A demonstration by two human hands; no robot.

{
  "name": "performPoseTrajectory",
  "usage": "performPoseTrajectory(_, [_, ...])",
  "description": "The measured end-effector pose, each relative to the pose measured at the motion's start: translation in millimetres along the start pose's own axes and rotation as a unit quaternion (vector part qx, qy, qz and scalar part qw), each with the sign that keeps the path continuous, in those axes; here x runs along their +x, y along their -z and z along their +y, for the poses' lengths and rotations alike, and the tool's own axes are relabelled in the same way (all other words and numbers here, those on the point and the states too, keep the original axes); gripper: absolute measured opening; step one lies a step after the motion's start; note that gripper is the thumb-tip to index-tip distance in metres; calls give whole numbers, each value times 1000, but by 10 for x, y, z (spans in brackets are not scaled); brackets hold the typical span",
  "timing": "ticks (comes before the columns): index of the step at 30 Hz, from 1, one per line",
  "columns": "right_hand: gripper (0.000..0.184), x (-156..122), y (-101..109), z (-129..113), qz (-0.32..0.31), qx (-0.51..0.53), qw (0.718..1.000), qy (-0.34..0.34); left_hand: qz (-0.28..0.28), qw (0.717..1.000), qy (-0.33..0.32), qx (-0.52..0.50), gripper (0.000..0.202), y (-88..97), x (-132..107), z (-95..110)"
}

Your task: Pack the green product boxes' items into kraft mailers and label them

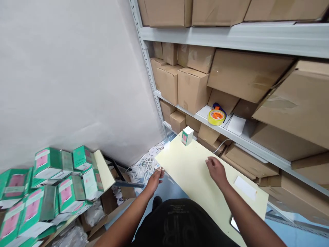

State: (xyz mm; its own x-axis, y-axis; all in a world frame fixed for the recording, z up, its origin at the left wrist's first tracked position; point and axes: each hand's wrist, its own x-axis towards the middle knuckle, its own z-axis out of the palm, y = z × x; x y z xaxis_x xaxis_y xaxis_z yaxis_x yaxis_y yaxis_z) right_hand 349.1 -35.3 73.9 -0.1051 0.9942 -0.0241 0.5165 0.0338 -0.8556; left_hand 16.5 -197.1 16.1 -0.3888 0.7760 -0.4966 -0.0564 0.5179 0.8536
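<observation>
My left hand (154, 181) hangs just off the table's left edge, its thumb and fingers drawn together. A small pale bit shows at the fingertips; I cannot tell whether it is held or is litter on the floor behind. Over the pale yellow table (190, 168), my right hand (216, 168) is loosely curled, with nothing visible in its fingers. A small green, white and pink box (187, 136) stands upright at the far corner of the table, apart from both hands. To the right, beside my right forearm, lies a white sheet or card (245, 187).
Green-and-pink boxes (42, 161) are piled on another table at left, above an open carton with clear plastic (95, 214). Paper scraps (145, 166) litter the floor. Shelves of cardboard boxes (192, 89) rise ahead, holding a tape roll (216, 116). A phone-like object (234, 223) is partly hidden.
</observation>
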Motion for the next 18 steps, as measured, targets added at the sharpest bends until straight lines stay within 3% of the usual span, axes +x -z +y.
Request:
performPoseTrajectory(3, [39, 526, 457, -487, 101, -154, 965, 188, -10, 1000, -5, 20, 76, -75, -17, 6])
performPoseTrajectory(5, [36, 992, 675, -827, 160, -220, 932, 240, -25, 999, -12, 39, 74, -150, -31, 46])
performPoseTrajectory(8, [36, 1629, 809, -1244, 191, -309, 915, 172, -59, 995, -44, 69, 68, -233, -59, 139])
performPoseTrajectory(10, [39, 1908, 780, -1420, 171, -369, 903, 137, -87, 989, -79, 91, 64, -241, -66, 187])
performPoseTrajectory(13, [49, 2102, 618, -1545, 115, -445, 880, 121, -115, 979, -119, 122, 60, -175, -39, 190])
performPoseTrajectory(15, [57, 2144, 482, -1576, 83, -473, 874, 73, -122, 975, -124, 137, 59, -92, 8, 143])
performPoseTrajectory(18, [64, 2173, 342, -1601, 90, -470, 878, 0, -118, 975, -114, 149, 61, 64, 108, 36])
